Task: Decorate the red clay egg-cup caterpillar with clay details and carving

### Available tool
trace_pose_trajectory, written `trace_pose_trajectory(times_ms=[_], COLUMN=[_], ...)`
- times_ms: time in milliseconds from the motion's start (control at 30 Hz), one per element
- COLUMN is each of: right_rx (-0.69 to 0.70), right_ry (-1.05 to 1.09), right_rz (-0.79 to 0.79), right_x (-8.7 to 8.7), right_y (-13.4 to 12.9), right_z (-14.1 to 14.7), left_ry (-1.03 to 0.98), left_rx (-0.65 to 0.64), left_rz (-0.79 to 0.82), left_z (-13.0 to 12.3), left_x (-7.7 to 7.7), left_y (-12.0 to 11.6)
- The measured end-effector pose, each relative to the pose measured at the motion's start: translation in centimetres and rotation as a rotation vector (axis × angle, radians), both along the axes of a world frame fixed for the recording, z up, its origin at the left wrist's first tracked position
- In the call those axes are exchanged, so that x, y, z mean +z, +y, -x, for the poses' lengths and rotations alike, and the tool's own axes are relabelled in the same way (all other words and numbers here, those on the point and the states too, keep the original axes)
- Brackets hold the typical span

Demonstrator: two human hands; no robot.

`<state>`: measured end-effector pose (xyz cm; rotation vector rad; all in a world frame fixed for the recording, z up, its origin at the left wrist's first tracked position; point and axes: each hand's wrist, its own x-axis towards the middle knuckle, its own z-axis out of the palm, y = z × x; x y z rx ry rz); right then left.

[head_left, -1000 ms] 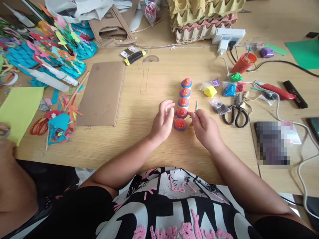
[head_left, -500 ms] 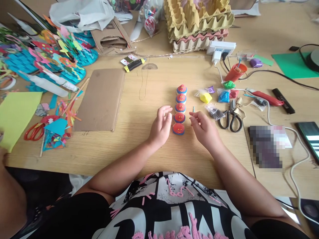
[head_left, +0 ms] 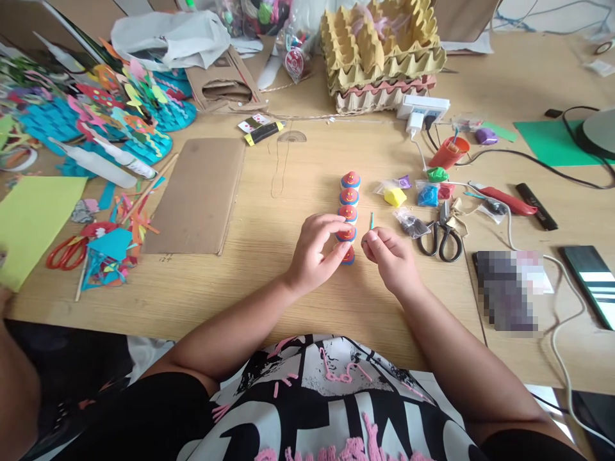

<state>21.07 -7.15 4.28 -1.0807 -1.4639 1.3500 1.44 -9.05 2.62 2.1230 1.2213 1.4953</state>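
Several small figures with red, smiling tops and blue rims stand in a row on the table. My left hand reaches over the near end of the row. Its thumb and fingers close around the sides of the second-nearest figure, and the thumb partly hides the nearest figure. Just right of the row, my right hand has thumb and forefinger pinched together; whatever is between them is hidden. A thin blue stick shows just beyond those fingertips.
Black-handled scissors and bagged clay lie to the right, near a red cup. Cardboard and paper scraps are left. Egg trays are stacked behind. Another person's arm is at the left edge.
My left hand has moved right, from beside the row onto the second-nearest figure. My right hand has drawn its fingers closer together and shifted slightly nearer. The view has tilted slightly upward.
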Motion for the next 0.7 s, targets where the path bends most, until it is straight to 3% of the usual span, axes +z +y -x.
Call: trace_pose_trajectory(times_ms=[133, 333, 467, 600, 700], right_rx=[0.029, 0.047, 0.065, 0.02, 0.029], right_ry=[-0.023, -0.118, -0.093, 0.03, 0.089], right_rz=[-0.052, -0.177, -0.151, -0.064, -0.106], right_x=[0.5, 1.3, 1.1, 0.6, 0.6], right_y=[-0.5, -1.2, -1.3, -1.0, -0.7], right_z=[0.4, 0.6, 0.6, 0.4, 0.1], left_ry=[0.022, 0.044, 0.004, -0.122, -0.269], left_rx=[-0.051, 0.005, -0.001, -0.024, -0.061], left_rz=[-0.024, -0.072, -0.014, 0.059, 0.132], left_z=[0.0, -0.4, -0.4, -0.4, -0.4], left_x=[0.3, 0.0, 0.2, 0.1, -0.3], left_y=[-0.2, -0.4, -0.6, -0.6, -0.4])
